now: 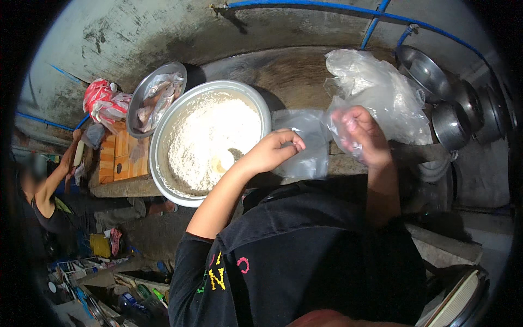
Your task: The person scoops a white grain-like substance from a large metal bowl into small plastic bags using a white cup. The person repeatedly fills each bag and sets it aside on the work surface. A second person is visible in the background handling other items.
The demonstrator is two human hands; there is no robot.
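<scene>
My right hand (364,133) is closed on a clear plastic bag (339,126), whose film hangs around the fingers. To its left, my left hand (277,150) is curled, thumb and fingertips close together; whether thin film is between them I cannot make out. Behind and below those fingertips, another clear plastic bag (313,163) lies flat at the table's front edge. Under my left forearm stands a large grey basin (265,111) of white flour-like powder (212,136). A small pale scoop or cup (222,162) rests in the powder, partly hidden by my arm.
A heap of clear plastic bags (376,92) covers the table's right side, beside metal pots (451,125). At left are a metal bowl (133,111) of fish (160,101), a red-and-white bag (103,101) and a wooden crate (125,158). Another person (52,196) stands at far left.
</scene>
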